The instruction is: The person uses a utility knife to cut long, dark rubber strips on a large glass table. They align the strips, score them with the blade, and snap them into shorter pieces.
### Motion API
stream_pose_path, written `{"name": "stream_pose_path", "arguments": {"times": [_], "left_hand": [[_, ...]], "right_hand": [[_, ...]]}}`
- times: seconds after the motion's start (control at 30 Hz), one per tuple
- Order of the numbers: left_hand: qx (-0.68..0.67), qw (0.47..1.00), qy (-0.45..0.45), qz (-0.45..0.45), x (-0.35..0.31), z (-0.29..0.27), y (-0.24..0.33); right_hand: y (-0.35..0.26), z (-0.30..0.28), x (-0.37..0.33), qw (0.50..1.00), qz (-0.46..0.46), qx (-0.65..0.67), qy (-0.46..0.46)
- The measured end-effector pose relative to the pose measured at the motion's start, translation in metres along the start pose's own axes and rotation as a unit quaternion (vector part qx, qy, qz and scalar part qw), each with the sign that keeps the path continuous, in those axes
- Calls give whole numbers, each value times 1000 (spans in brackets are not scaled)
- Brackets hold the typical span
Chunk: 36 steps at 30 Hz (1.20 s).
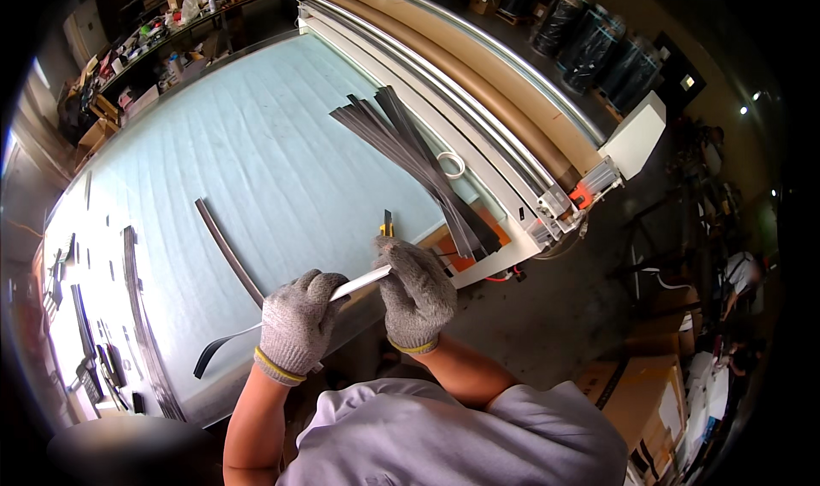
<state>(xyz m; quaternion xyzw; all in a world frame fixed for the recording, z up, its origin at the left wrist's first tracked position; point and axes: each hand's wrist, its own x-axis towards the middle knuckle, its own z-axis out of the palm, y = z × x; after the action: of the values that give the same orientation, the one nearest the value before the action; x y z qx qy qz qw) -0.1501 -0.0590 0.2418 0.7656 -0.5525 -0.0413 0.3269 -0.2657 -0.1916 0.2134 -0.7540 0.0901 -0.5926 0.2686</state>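
Observation:
Both my hands wear grey knit gloves with yellow cuffs, and they hold a narrow strip [362, 282] between them, white side up. My left hand [295, 322] is closed round it, and a black tail [213, 349] of the strip curls out to the left, down onto the table edge. At the strip's right end, the fingers of my right hand [416, 291] are closed. From their tips juts a yellow utility knife [387, 226] with a dark blade pointing away; its lower part is hidden by the glove.
A bundle of dark strips [410, 157] lies at the table's right, beside a white tape ring [451, 165]. A single dark strip [226, 251] and other strips [141, 315] lie left on the pale blue table [248, 136]. A roller machine [461, 67] borders the far right; cardboard boxes [641, 401] stand lower right.

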Motion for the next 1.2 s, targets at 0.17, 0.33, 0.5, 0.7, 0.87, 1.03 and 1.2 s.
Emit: {"name": "stream_pose_path", "arguments": {"times": [0.17, 0.33, 0.5, 0.7, 0.87, 1.03, 1.2], "left_hand": [[23, 1000, 6, -12, -8, -2, -2], [-13, 992, 125, -4, 16, -43, -13], [-221, 925, 310, -7, 42, -141, -6], [-401, 810, 414, 109, 41, -188, 15], [-465, 765, 421, 145, 26, -181, 10], [-530, 709, 446, 130, 10, -177, -37], [-576, 644, 504, -6, -1, -130, -122]], "right_hand": [[4, 6, -6, 999, -31, 21, 0], [3, 39, -5, 987, 120, 102, 36], [-17, 95, 8, 957, 93, 259, -88], [-69, 160, 40, 973, -63, 186, -124], [-70, 169, 39, 991, -77, 43, -100], [-26, 139, -7, 979, -71, -35, -187], [49, 64, -96, 919, -60, -168, -352]]}}
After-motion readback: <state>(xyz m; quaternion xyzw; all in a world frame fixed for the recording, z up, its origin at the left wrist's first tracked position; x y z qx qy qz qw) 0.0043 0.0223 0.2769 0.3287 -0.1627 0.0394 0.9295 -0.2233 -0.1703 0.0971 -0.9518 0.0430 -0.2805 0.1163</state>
